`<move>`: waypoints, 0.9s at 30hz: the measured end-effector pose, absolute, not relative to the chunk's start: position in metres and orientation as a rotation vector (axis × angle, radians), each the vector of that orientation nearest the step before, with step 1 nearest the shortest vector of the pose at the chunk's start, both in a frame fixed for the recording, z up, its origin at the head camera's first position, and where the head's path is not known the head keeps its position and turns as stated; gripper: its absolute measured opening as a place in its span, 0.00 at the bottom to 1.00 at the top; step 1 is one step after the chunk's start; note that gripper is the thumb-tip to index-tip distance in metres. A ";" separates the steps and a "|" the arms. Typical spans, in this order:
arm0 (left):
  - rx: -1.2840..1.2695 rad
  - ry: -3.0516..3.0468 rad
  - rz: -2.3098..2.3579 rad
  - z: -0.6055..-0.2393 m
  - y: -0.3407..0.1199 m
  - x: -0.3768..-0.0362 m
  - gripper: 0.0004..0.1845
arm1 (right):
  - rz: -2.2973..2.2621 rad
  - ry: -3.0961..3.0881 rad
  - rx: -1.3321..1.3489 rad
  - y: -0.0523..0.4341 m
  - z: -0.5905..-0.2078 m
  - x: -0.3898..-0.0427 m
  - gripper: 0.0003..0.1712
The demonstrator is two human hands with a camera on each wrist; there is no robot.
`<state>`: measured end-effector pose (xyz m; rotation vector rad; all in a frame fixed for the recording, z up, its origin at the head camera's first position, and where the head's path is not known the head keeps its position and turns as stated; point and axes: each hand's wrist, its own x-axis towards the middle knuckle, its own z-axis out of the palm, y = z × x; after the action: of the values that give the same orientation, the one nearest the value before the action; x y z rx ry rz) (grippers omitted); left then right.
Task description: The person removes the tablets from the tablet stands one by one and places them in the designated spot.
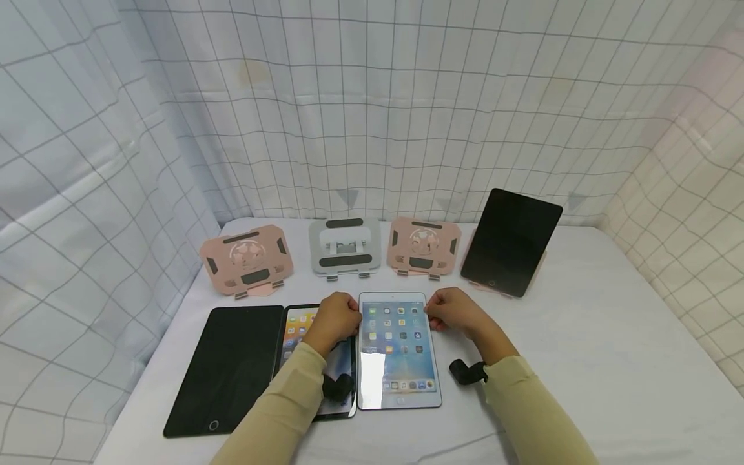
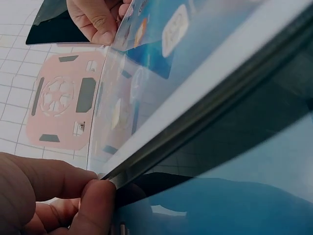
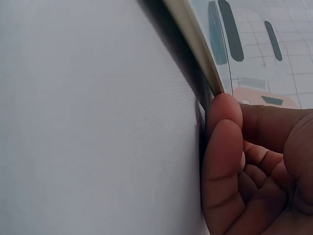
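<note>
A white tablet with a lit screen of app icons lies upright before me in the head view. My left hand pinches its left edge near the upper corner, thumb and fingertips meeting at the rim in the left wrist view. On the opposite side, my right hand grips the upper right edge between thumb and curled fingers. The right wrist view shows those fingers at the thin edge. Beneath my left forearm lies a lit black-framed tablet, partly hidden by the arm.
A dark tablet lies at the left. Along the back stand a pink stand, a grey stand and another pink stand. A black-screened tablet leans on a stand at back right. Gridded white curtain surrounds the table.
</note>
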<state>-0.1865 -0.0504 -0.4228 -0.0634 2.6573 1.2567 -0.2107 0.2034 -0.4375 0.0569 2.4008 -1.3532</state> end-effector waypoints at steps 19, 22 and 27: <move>-0.079 2.663 1.264 -0.422 -0.052 -0.185 0.02 | -1.294 2.433 0.088 0.199 -0.435 -0.209 0.06; -0.071 2.666 1.261 -0.423 -0.052 -0.185 0.02 | -1.279 2.434 0.096 0.199 -0.434 -0.208 0.06; -0.070 2.671 1.276 -0.422 -0.051 -0.185 0.02 | -1.271 2.447 0.090 0.198 -0.432 -0.207 0.06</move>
<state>-0.1849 -0.0513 -0.4223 -0.0696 2.6707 1.2756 -0.2075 0.1979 -0.4322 0.0901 2.4468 -1.2708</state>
